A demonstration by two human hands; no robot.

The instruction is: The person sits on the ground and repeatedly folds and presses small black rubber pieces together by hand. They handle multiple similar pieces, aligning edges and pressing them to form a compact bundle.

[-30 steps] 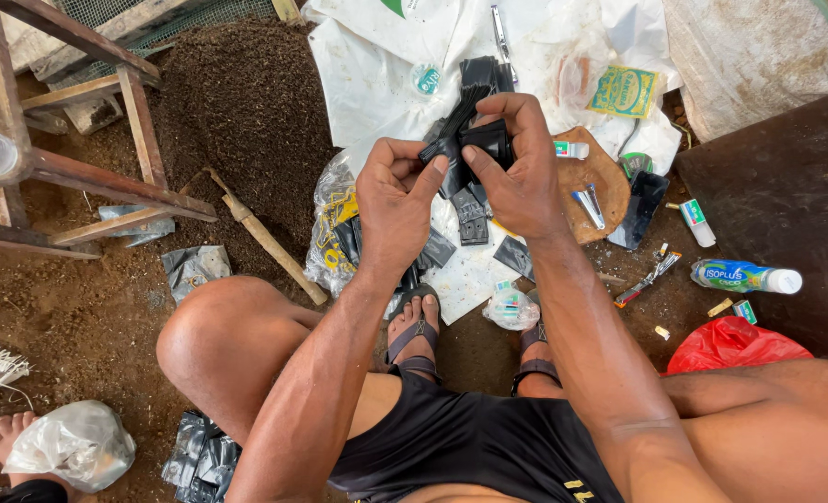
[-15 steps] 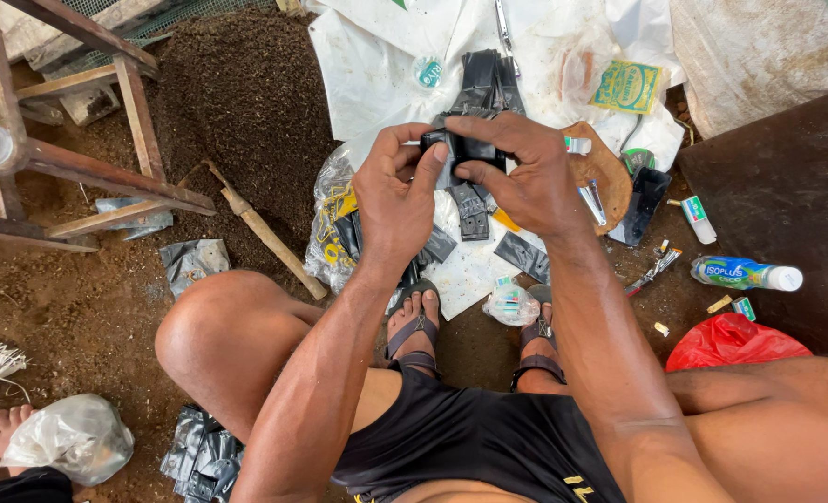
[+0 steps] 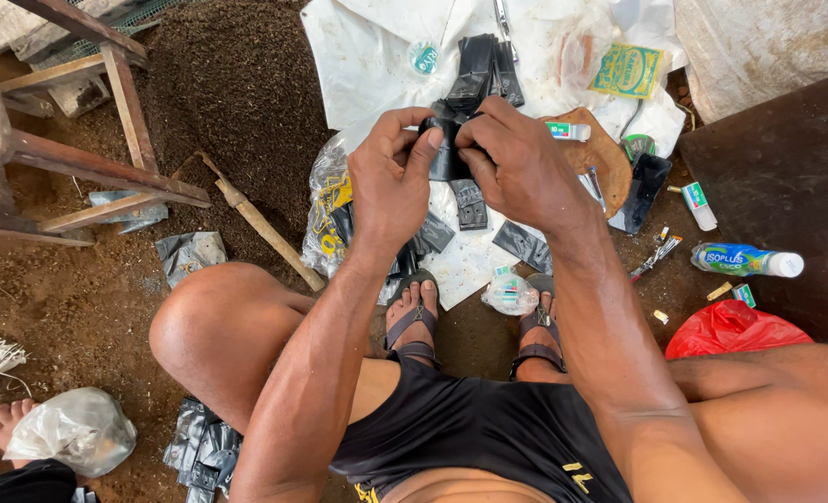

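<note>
Head view: both hands' grip pinches black plastic bag; wooden stick, water bottle lie nearby.

Place: it was an outdoor dirt-floor work spot.
Ground: bare earth, soil heap at far left.
Cover: white sheet lay far.
</note>
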